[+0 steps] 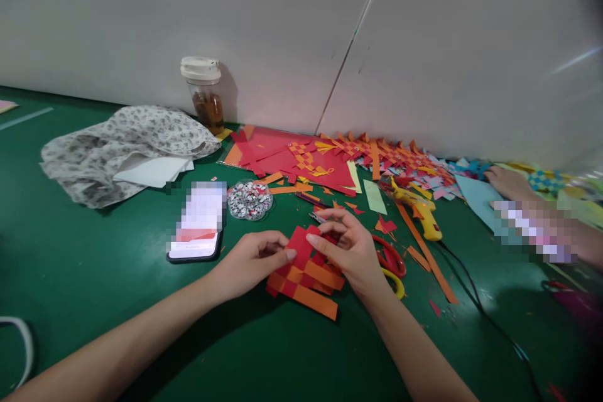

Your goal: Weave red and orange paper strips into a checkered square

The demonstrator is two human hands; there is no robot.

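A woven piece of red and orange paper strips [294, 274] is held above the green table [141, 289], its loose orange strips pointing to the lower right. My left hand [254, 262] pinches its upper left part between thumb and fingers. On the upper right part, my right hand [346, 245] has its thumb on the red paper, with the fingers curled behind. Red-handled scissors [392, 257] and a yellow handle [394, 282] lie just right of my right hand, partly hidden by it.
A phone [198, 220], a round clear case [250, 200], a cup [203, 94] and a patterned cloth [108, 144] stand or lie leftward. Red sheets [268, 149] and scraps lie behind. Rightward are a yellow glue gun [424, 213] with its cord and another person's hand [511, 183].
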